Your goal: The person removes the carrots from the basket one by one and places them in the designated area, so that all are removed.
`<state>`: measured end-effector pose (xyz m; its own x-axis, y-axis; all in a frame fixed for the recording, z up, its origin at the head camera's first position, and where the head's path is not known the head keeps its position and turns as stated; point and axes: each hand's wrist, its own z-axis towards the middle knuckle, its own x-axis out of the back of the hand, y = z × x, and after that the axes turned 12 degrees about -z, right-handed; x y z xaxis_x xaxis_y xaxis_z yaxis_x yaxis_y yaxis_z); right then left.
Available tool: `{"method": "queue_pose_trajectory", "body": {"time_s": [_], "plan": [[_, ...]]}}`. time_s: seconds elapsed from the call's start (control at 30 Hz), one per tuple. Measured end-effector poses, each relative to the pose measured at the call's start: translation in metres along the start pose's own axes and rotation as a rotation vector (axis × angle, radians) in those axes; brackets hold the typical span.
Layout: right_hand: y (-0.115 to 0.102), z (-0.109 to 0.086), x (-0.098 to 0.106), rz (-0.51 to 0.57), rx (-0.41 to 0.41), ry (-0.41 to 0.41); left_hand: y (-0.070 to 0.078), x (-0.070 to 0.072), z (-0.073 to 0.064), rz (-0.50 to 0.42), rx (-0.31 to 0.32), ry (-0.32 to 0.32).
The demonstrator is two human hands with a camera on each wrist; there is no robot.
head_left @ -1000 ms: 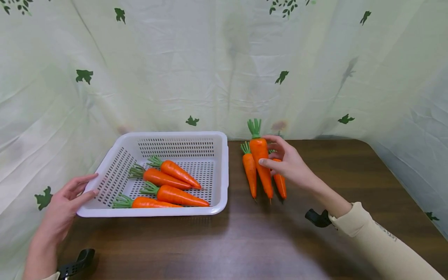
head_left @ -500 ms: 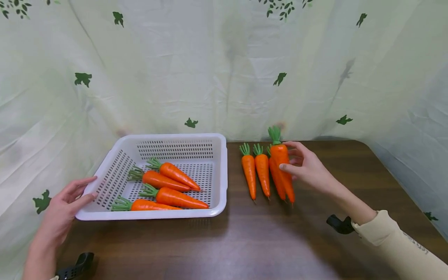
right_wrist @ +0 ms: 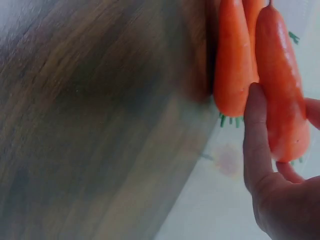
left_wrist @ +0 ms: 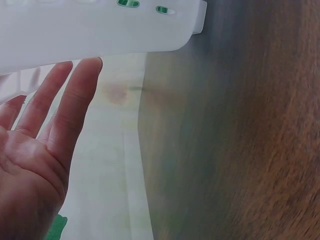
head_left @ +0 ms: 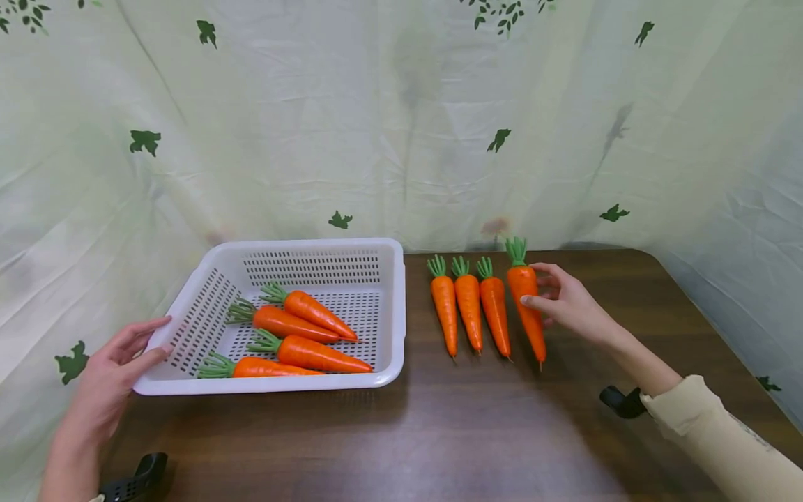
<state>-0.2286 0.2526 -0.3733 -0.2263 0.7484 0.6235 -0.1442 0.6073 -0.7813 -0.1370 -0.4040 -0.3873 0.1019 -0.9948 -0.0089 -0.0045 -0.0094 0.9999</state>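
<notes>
My right hand [head_left: 567,301] holds a carrot [head_left: 532,331] between thumb and fingers, its green top pointing to the back and its tip toward me. In the right wrist view, the thumb lies along one side of this carrot [right_wrist: 283,90] and fingers reach the other side. Just left of it, three more carrots [head_left: 493,310] lie side by side on the table. My left hand [head_left: 113,366] touches the left rim of a white perforated basket [head_left: 270,382]. Its fingers [left_wrist: 75,110] are nearly straight against the basket's outer wall [left_wrist: 100,32] in the left wrist view.
Several carrots [head_left: 316,354] lie in the basket, tops to the left. The dark wooden table [head_left: 477,439] ends at a pale curtain [head_left: 301,132] with green leaf prints, which hangs behind it and at both sides.
My right hand has moved right with the held carrot, past the others. One more carrot now shows in the row, and the held one is lower and apart. My left hand stays at the basket.
</notes>
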Motion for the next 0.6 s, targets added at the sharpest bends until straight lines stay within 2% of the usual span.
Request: {"method": "queue_pose_trajectory", "body": {"time_s": [0.3, 0.6], "plan": [[0.019, 0.008, -0.003, -0.062, -0.084, -0.030, 0.000, 0.001, 0.001, 0.033, 0.002, 0.011], [0.030, 0.017, -0.007, -0.104, -0.131, -0.047, -0.001, 0.001, 0.001, 0.014, -0.002, 0.013]]}}
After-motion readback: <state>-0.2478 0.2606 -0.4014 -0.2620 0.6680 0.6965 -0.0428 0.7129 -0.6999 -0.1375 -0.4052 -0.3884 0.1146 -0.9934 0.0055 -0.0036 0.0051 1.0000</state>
